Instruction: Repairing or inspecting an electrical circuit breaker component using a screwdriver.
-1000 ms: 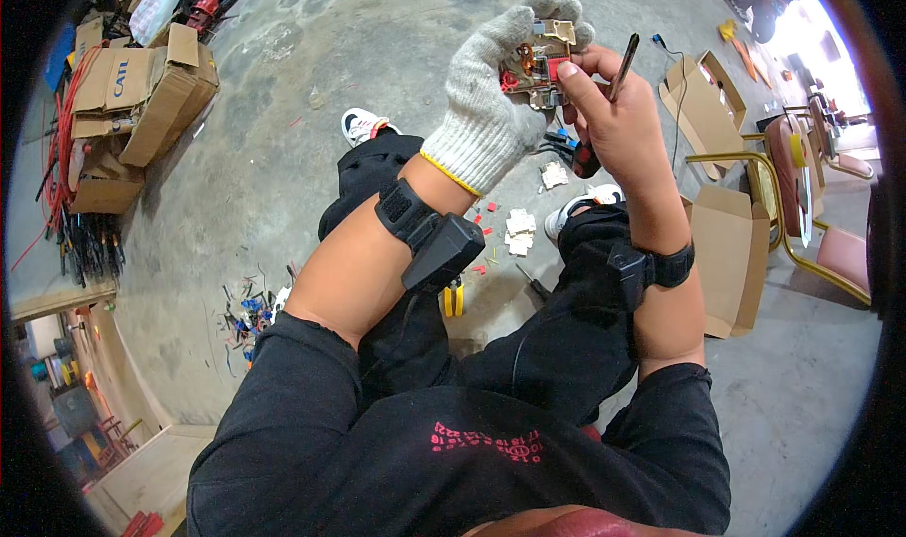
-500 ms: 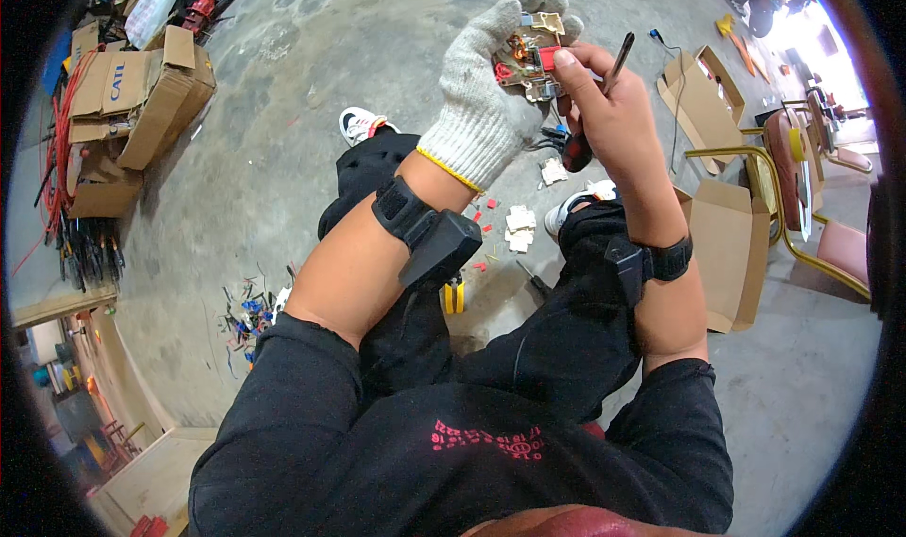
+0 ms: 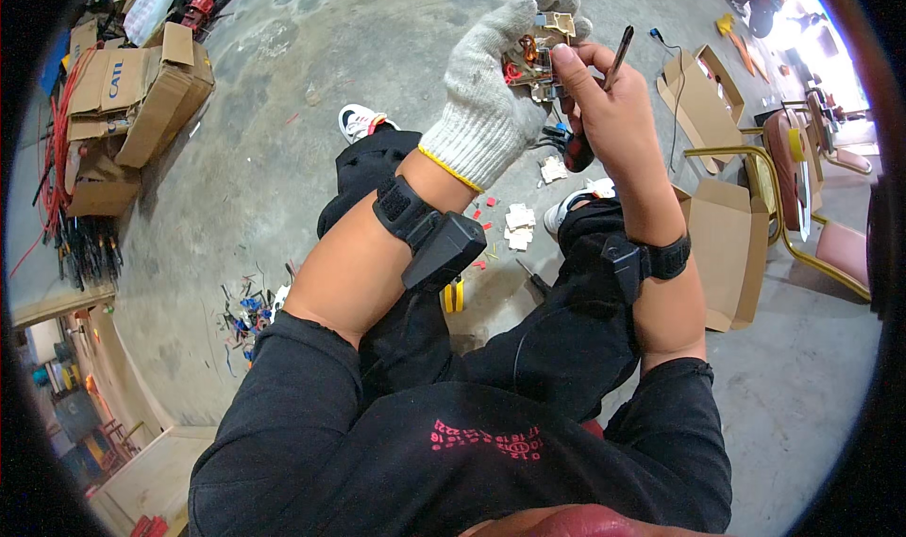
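Note:
My left hand (image 3: 491, 89), in a white knitted glove, is closed around an opened circuit breaker (image 3: 541, 65). Its shell is cream, and a copper coil, a bit of red and metal parts show inside. Bare and closed, my right hand (image 3: 609, 98) holds a screwdriver (image 3: 618, 58) across the palm, its dark shaft pointing up and its handle hanging below. The right thumb and fingertips press at the breaker's right side. What lies under them is hidden.
Cream casing pieces (image 3: 519, 226) and small red bits lie on the floor between my feet. Another screwdriver (image 3: 534, 278) is near my right leg. Scrap wires (image 3: 247, 315) lie left, cardboard boxes (image 3: 142, 89) far left, an open carton (image 3: 727, 254) and chairs (image 3: 788, 169) right.
The red piece under my right thumb no longer shows. The breaker and my gloved left hand have shifted slightly right. The screwdriver stays in my right hand.

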A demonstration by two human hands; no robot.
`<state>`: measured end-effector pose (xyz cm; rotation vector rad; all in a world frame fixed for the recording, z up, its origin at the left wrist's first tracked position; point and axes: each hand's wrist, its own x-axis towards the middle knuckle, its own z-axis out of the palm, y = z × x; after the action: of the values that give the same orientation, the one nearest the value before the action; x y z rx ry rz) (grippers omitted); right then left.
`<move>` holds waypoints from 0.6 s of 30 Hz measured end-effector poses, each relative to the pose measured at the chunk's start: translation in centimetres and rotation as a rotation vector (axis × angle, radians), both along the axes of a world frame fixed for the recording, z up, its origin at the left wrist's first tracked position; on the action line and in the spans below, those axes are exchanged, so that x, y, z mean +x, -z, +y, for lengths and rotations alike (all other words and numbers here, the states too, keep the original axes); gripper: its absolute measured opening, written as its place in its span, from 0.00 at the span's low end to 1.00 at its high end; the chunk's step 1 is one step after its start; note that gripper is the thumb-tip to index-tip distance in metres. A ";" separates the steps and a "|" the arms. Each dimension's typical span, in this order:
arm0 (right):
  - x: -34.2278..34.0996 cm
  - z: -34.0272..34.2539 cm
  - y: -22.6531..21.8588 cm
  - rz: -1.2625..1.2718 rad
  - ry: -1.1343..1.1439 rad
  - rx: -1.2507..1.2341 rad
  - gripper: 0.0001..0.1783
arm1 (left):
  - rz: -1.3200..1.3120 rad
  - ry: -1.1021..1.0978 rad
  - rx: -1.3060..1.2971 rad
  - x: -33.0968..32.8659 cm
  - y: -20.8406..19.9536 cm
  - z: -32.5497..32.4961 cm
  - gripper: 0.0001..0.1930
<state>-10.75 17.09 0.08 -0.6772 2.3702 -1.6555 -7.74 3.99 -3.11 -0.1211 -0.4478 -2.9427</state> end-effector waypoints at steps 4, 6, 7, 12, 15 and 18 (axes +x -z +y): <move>-0.2 0.2 0.1 -0.030 -0.045 0.009 0.20 | -0.012 0.042 0.054 0.2 0.3 0.0 0.19; -0.2 0.4 0.0 -0.020 -0.054 0.007 0.20 | 0.002 0.055 0.077 0.2 0.2 0.2 0.19; -0.2 0.5 -0.1 -0.010 -0.060 0.007 0.19 | -0.020 0.031 0.071 0.2 0.1 0.4 0.18; 0.1 0.1 -0.2 -0.061 0.007 0.018 0.20 | -0.008 0.019 0.032 0.1 -0.2 0.3 0.19; 0.2 0.1 0.0 -0.054 0.039 -0.005 0.21 | -0.059 0.054 0.125 0.1 -0.7 0.4 0.19; 0.1 0.3 0.1 -0.045 0.043 -0.012 0.21 | -0.059 0.056 0.109 0.1 -0.5 0.4 0.21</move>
<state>-10.69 17.39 -0.06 -0.5884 2.3620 -1.6854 -7.67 4.38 -2.59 -0.0338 -0.2950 -3.0247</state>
